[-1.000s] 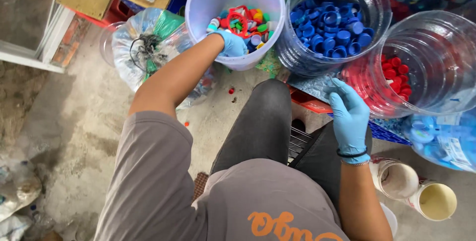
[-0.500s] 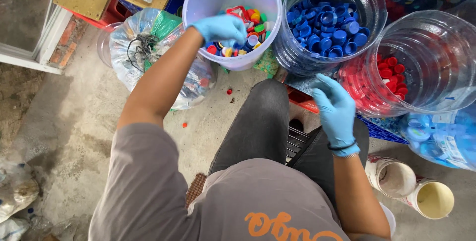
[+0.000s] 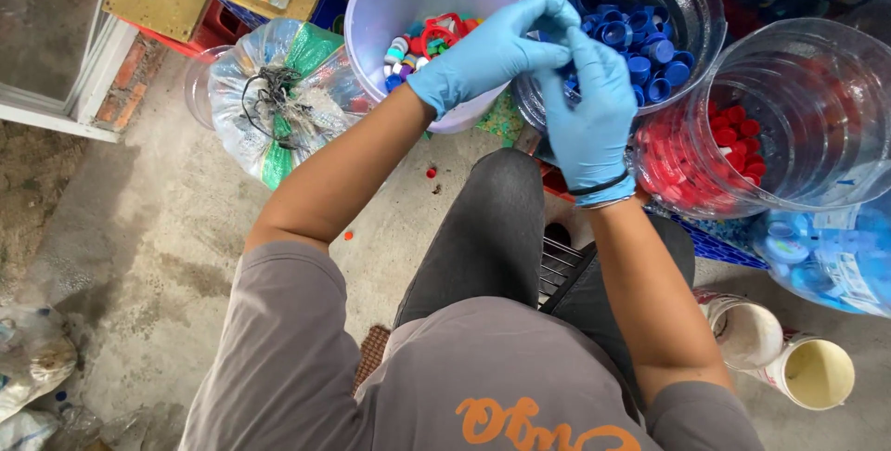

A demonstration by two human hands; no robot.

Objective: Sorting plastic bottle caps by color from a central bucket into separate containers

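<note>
Both gloved hands, left hand (image 3: 483,57) and right hand (image 3: 589,108), meet fingertips pinched together between the pale bucket (image 3: 371,15) of mixed caps (image 3: 427,47) and the clear tub (image 3: 691,6) of blue caps (image 3: 650,43) (whatever they pinch is hidden); many mixed caps remain unsorted

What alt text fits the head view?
A seated person's blue-gloved left hand and right hand meet, fingertips together, between a pale bucket of mixed caps and a clear tub of blue caps. A clear tub of red caps stands right.
</note>
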